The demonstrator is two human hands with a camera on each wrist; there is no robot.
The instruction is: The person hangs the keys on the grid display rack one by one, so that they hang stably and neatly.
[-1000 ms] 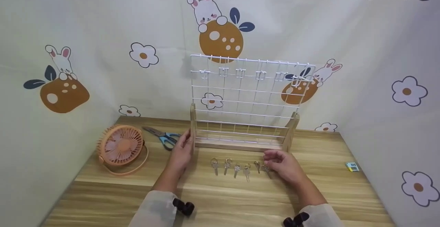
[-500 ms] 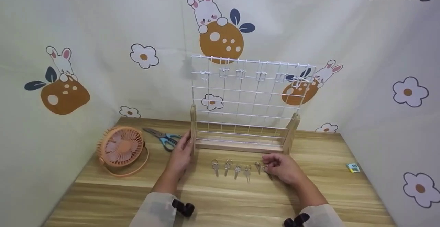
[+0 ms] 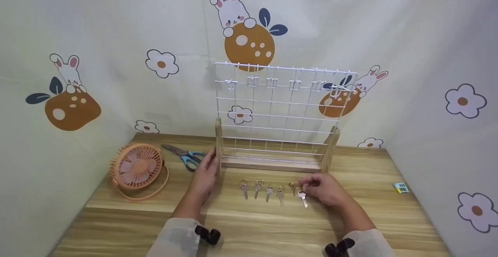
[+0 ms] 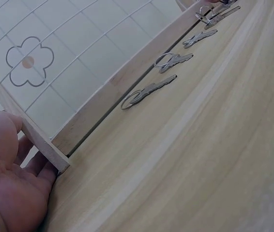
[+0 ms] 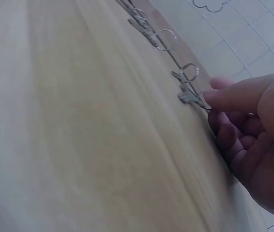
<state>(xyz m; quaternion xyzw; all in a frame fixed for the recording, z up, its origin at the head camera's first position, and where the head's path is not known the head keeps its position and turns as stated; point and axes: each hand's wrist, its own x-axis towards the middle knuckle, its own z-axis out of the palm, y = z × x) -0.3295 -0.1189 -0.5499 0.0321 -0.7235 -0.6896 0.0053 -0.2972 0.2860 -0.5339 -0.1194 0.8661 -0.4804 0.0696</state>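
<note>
In the head view, a white wire grid rack (image 3: 272, 166) stands on wooden legs with several wire hooks (image 3: 295, 85) near its top. My left hand (image 3: 205, 174) holds its left wooden leg (image 4: 47, 147), thumb on one side and fingers on the other. My right hand (image 3: 326, 190) pinches the ring of the rightmost key (image 3: 303, 200) between thumb and fingertips, and the blade slants toward the front. To its left, several more ringed keys (image 3: 269, 193) lie in a row before the rack's base. The right wrist view shows the pinched key (image 5: 189, 95) from the side.
An orange fan (image 3: 139, 167) stands at the left of the wooden table (image 3: 256, 233). Scissors with blue handles (image 3: 186, 156) lie behind my left hand. A small blue and yellow item (image 3: 400, 188) lies near the right edge. Patterned cloth (image 3: 186, 23) surrounds the table.
The rightmost key, partly behind my right fingers before, now shows its face and is pinched by its ring. My right hand has shifted slightly right; my left hand stays on the rack.
</note>
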